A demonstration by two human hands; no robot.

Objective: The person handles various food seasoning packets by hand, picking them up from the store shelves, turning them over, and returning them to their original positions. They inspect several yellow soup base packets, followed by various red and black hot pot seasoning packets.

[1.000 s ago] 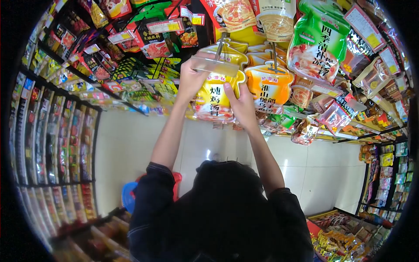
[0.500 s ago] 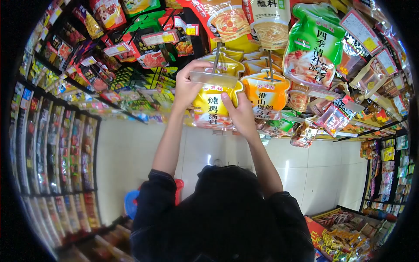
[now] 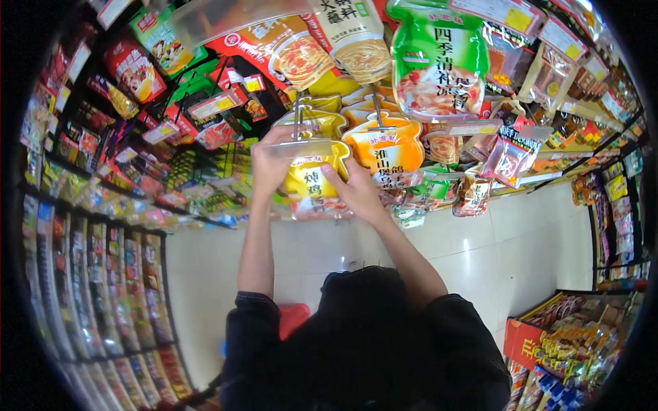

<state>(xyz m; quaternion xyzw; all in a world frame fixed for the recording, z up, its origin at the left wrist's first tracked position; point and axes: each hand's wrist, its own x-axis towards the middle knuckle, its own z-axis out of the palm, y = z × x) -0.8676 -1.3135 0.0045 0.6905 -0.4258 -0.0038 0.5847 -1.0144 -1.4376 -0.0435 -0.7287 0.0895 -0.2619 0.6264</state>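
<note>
A yellow soup-seasoning packet (image 3: 312, 179) with Chinese lettering hangs at the front of a row of like packets on a metal hook. My right hand (image 3: 358, 195) grips its right side, the thumb lying across the front and the fingers hidden behind. At the packet's upper left, my left hand (image 3: 269, 163) is closed on the clear plastic label holder (image 3: 301, 148) at the hook's end. Part of that hand's grip is hidden by the holder. Touching distance to the right, an orange packet (image 3: 384, 149) hangs on a neighbouring hook (image 3: 378, 113).
A large green packet (image 3: 442, 61) hangs at the upper right, beside a beige packet (image 3: 353, 41). Several smaller packets hang lower on the right. Pale floor tiles (image 3: 466, 240) lie below. A red object (image 3: 293, 318) is by my left side, and a stocked red bin (image 3: 528, 342) stands lower right.
The view has turned, so the shelf and both hands appear further left and slightly lower. Both hands keep their hold, and the yellow packet still hangs below the label holder.
</note>
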